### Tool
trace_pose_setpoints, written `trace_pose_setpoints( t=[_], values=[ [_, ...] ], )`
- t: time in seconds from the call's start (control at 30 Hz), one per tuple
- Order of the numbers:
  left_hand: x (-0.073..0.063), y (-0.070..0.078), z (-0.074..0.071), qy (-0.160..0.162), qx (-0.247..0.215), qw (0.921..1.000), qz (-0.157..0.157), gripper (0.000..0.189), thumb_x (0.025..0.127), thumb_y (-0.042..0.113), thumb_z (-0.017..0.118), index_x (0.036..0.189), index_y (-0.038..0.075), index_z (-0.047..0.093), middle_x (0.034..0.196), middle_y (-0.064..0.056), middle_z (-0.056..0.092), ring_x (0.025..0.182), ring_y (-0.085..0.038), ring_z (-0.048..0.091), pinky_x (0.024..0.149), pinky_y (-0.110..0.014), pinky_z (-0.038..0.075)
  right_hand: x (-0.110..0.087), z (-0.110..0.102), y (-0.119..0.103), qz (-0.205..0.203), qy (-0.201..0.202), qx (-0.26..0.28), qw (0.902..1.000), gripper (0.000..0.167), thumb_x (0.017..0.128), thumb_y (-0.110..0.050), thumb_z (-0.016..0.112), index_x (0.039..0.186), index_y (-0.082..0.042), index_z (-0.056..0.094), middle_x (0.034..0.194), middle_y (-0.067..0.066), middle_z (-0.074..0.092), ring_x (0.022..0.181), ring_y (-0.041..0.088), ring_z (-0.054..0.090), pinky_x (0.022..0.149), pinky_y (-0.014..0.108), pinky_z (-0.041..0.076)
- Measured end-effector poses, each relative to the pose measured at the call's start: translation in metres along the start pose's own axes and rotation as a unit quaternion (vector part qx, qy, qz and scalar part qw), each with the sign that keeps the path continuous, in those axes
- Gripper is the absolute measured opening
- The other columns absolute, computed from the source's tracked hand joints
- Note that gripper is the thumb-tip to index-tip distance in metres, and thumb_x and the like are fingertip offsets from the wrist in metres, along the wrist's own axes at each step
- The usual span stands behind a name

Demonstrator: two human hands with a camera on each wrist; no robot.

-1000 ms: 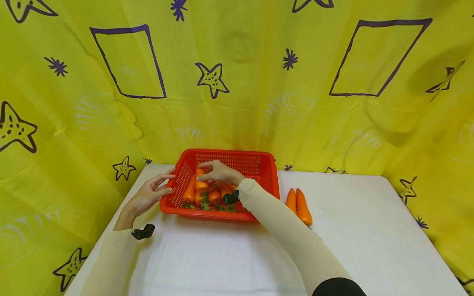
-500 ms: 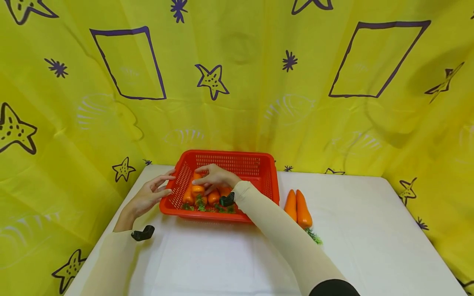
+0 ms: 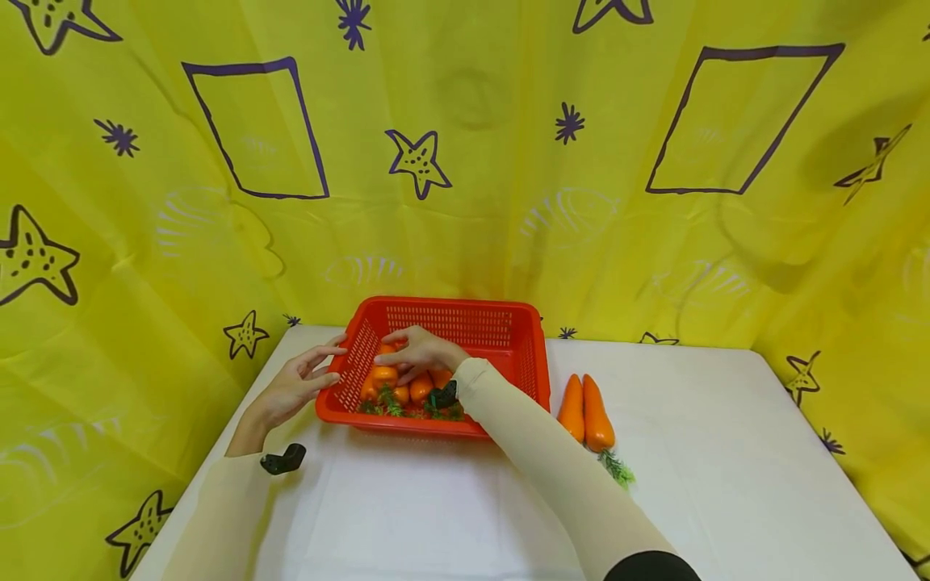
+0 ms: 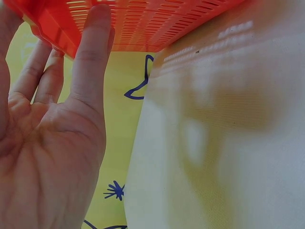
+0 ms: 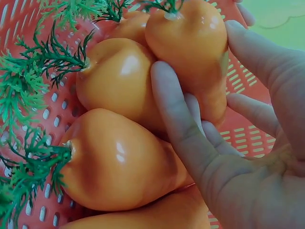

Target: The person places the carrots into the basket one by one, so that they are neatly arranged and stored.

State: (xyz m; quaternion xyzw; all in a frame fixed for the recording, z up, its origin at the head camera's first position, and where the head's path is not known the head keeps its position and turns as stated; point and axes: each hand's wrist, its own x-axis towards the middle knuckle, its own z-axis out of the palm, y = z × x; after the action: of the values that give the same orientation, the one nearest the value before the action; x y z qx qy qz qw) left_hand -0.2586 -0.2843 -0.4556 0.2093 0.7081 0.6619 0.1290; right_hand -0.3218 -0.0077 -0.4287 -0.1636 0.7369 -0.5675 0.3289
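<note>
On my feed the right hand [image 3: 425, 353] has a narrow fingertip hold on a carrot [image 5: 195, 50] at the left side of the red basket [image 3: 465, 303], beside other carrots [image 5: 121, 162]. Left hand [image 3: 294, 391] is fairly wide, fingertips at the basket's left rim. My read on risk: slick skin plus light contact could let the carrot slip; a finger wedged between neighbours could drag one along. Carrot's long axis runs roughly near-far: fat leafy end near, narrow end far. Can't tell tilt.
</note>
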Motion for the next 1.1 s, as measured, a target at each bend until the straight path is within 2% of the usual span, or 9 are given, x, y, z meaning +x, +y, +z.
trace_pose_setpoints(
  t=[0.27, 0.57, 0.77, 0.93, 1.1],
  values=[
    [0.001, 0.002, 0.002, -0.003, -0.006, 1.0000, 0.003, 0.046, 0.102, 0.001, 0.060, 0.143, -0.011, 0.042, 0.172, -0.013, 0.010, 0.149, -0.052, 0.020, 0.101, -0.028, 0.052, -0.003, -0.001, -0.001, 0.005, -0.004, 0.021, 0.9998, 0.066, 0.098, -0.014, 0.071, 0.155, -0.002, 0.041, 0.125, 0.018, 0.065, 0.075, 0.023, 0.073, 0.074, 0.039, 0.063],
    [0.001, 0.002, 0.004, -0.004, -0.009, 1.0000, 0.001, 0.047, 0.102, 0.000, 0.060, 0.143, -0.012, 0.041, 0.172, -0.013, 0.011, 0.149, -0.052, 0.020, 0.101, -0.029, 0.052, -0.009, -0.005, -0.002, -0.006, -0.018, 0.003, 0.9998, 0.066, 0.098, -0.014, 0.071, 0.155, -0.001, 0.040, 0.129, 0.020, 0.065, 0.083, 0.025, 0.074, 0.077, 0.040, 0.063],
    [0.001, 0.000, 0.003, 0.001, -0.002, 1.0000, 0.000, 0.046, 0.102, 0.000, 0.061, 0.143, -0.011, 0.043, 0.172, -0.013, 0.012, 0.153, -0.049, 0.012, 0.102, -0.027, 0.051, -0.021, -0.014, -0.006, -0.019, -0.037, -0.050, 0.9979, 0.067, 0.098, -0.016, 0.072, 0.156, -0.006, 0.041, 0.129, 0.018, 0.063, 0.096, 0.035, 0.073, 0.080, 0.042, 0.063],
    [-0.001, -0.001, 0.002, -0.002, -0.005, 1.0000, 0.008, 0.044, 0.102, -0.001, 0.060, 0.142, -0.010, 0.044, 0.172, -0.014, 0.012, 0.154, -0.047, 0.007, 0.103, -0.025, 0.051, -0.036, -0.026, -0.013, -0.045, -0.055, -0.109, 0.9915, 0.070, 0.097, -0.020, 0.074, 0.158, -0.010, 0.039, 0.126, 0.020, 0.061, 0.100, 0.045, 0.068, 0.085, 0.047, 0.061],
    [-0.001, -0.001, 0.000, -0.002, 0.000, 0.9999, 0.011, 0.044, 0.102, 0.000, 0.060, 0.143, -0.009, 0.045, 0.172, -0.014, 0.011, 0.153, -0.049, 0.007, 0.102, -0.025, 0.051, -0.052, -0.037, -0.022, -0.073, -0.063, -0.157, 0.9828, 0.069, 0.097, -0.020, 0.074, 0.157, -0.012, 0.040, 0.134, 0.025, 0.056, 0.099, 0.046, 0.069, 0.085, 0.050, 0.061]
  ],
)
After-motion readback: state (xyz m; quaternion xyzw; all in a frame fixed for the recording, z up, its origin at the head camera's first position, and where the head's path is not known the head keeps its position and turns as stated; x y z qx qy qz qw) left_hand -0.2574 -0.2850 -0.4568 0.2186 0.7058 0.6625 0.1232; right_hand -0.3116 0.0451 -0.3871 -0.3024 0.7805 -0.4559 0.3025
